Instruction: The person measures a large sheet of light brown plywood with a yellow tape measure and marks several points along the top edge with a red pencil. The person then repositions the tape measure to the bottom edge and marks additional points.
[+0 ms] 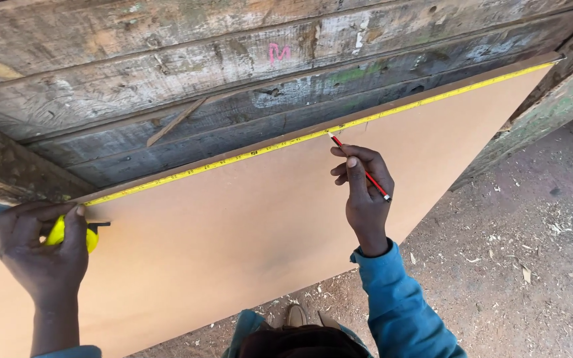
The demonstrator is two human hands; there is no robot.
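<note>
Head view: a large tan board (233, 238) leans against a weathered plank wall (167, 73). The left hand (42, 248) grips a yellow tape measure case (58, 233), its yellow tape (266, 147) stretched along the board's top edge. The right hand (363, 189) pinches a red pencil (361, 168), tip touching the board just beside the tape.

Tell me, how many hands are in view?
2: the left hand grips the yellow tape measure at the board's left; the right hand holds a red pencil near its top edge.

Tape (313, 136) along board's (247, 232) top edge — wall (167, 73) behind (pencil (359, 167) touching).
</note>
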